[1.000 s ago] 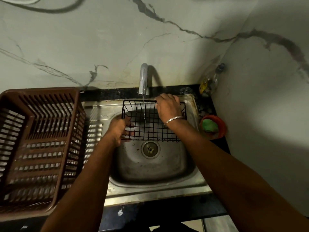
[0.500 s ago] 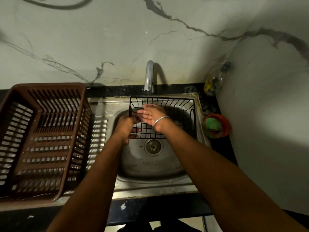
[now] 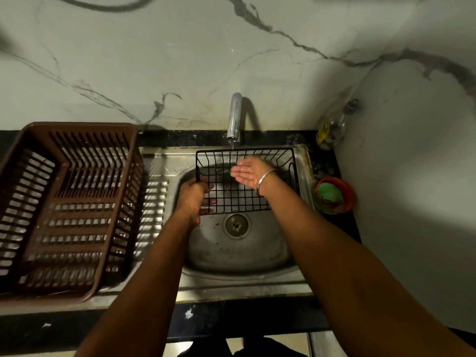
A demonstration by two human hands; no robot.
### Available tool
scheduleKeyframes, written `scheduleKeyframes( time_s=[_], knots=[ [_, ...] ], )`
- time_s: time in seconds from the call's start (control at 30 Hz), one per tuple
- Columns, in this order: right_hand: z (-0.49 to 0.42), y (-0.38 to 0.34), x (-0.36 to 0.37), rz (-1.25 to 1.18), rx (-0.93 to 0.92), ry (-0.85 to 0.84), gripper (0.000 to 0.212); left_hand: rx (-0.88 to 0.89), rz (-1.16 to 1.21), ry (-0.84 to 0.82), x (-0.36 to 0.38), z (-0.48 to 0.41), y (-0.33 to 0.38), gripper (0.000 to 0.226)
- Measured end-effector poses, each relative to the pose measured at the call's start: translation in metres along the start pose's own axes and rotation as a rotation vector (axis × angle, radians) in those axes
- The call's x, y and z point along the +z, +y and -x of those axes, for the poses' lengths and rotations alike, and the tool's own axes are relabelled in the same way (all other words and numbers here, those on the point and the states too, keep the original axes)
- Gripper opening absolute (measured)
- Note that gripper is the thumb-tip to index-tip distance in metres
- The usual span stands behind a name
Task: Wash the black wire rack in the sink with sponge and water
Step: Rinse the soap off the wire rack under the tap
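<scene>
A marble wall [image 3: 180,60] backs a steel sink [image 3: 239,253]. The wire rack [image 3: 231,199] is held over the sink's far half, under the tap [image 3: 235,117]. The left hand [image 3: 192,199] has its grip closed on the rack's left edge. The right hand [image 3: 251,172] lies in the rack, palm up, grip wide and holding nothing. A green sponge [image 3: 329,195] sits right of the sink and a brown basket [image 3: 69,202] left.

Open basin [image 3: 231,256] around drain [image 3: 236,225]; wire rack [image 3: 239,199] and tap [image 3: 235,117] behind.
</scene>
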State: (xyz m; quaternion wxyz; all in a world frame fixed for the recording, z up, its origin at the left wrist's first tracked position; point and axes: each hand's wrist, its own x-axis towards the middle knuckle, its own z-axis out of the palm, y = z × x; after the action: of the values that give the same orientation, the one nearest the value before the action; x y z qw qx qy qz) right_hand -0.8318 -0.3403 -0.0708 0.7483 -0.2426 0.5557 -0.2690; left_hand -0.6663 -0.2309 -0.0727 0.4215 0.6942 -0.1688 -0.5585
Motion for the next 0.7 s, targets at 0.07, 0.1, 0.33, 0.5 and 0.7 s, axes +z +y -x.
scheduleKeyframes(
  time_s=[0.07,0.1,0.33,0.5,0.7],
  knots=[
    [-0.002,0.002,-0.009,-0.072,-0.043,0.14,0.024,0.016,0.004,0.016,0.001,0.0,0.0,0.021],
    [0.0,0.006,-0.007,-0.096,-0.048,0.154,0.026,0.02,0.011,0.026,0.002,0.0,-0.002,0.021],
    [0.022,0.016,-0.006,0.333,0.136,-0.127,0.02,0.087,-0.002,0.029,0.001,0.002,-0.003,0.029],
    [0.021,0.014,-0.01,0.223,0.04,0.122,0.029,0.131,0.052,0.113,-0.004,0.003,-0.008,0.03],
    [0.018,0.017,-0.009,0.406,0.071,0.096,0.024,0.233,0.054,0.09,-0.009,0.006,-0.009,0.049]
  ],
)
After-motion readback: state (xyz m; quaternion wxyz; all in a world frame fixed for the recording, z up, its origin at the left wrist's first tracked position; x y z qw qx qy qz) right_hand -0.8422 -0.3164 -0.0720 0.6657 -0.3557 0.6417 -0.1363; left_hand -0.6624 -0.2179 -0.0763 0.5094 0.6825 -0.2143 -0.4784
